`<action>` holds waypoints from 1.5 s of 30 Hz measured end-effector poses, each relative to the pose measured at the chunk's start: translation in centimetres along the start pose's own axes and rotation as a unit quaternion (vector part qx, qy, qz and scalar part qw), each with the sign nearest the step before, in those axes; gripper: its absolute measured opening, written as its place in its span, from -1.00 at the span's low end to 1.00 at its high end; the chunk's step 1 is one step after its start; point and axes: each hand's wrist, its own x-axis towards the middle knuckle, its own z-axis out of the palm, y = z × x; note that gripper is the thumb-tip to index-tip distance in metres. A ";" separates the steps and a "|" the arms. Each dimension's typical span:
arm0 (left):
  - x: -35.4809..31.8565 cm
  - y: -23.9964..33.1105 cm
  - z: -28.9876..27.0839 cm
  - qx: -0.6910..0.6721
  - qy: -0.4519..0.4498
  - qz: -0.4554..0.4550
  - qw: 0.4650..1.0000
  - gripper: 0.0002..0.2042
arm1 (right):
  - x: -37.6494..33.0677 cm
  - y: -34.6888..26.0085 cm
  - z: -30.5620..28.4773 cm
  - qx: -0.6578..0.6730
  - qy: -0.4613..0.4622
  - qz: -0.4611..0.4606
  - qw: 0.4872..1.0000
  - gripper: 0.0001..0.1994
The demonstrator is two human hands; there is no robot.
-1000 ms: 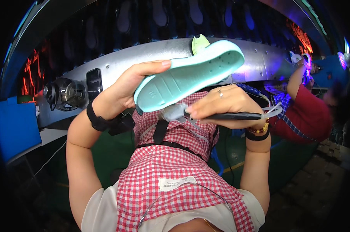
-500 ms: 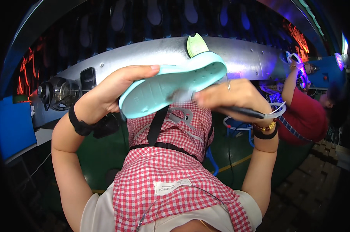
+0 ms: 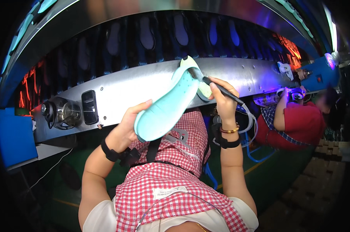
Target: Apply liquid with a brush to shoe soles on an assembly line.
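My left hand [image 3: 129, 123] grips the heel end of a turquoise shoe sole [image 3: 163, 109], thumb on its rim. The sole is tilted, its hollow upper face toward me and its toe end pointing away. In my right hand [image 3: 223, 101] is a brush [image 3: 226, 92] with a black handle and a clear tube [image 3: 253, 116] trailing from its back end. Its bristles touch the inside of the sole near the toe. A lime-green piece, perhaps another sole [image 3: 205, 89], shows partly behind the turquoise one; the rest of it is hidden.
A metal ledge [image 3: 124, 83] runs across in front of me. On its left are a dark transparent jar [image 3: 66, 114] and a black tray [image 3: 89, 107]. Beyond it, several soles [image 3: 147, 33] stand in a dark row. To my right a person in red [image 3: 300, 123] handles something lit purple.
Both hands and the sole have moved, and the sole now points more away from me. The brush has gone from the sole's middle edge to its toe end.
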 end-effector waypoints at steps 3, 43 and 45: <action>1.1 -0.3 -0.7 0.021 0.004 0.039 0.999 -0.55 | -2.5 0.6 2.1 -0.003 -0.016 -0.063 0.998 -0.83; 4.2 22.7 21.5 0.808 0.218 0.443 0.322 -0.62 | -2.9 7.9 -2.3 0.447 0.032 0.178 0.876 -0.74; 3.0 19.1 17.0 0.495 0.161 0.731 0.441 -0.66 | -2.5 8.3 -2.4 0.446 0.048 0.178 0.876 -0.76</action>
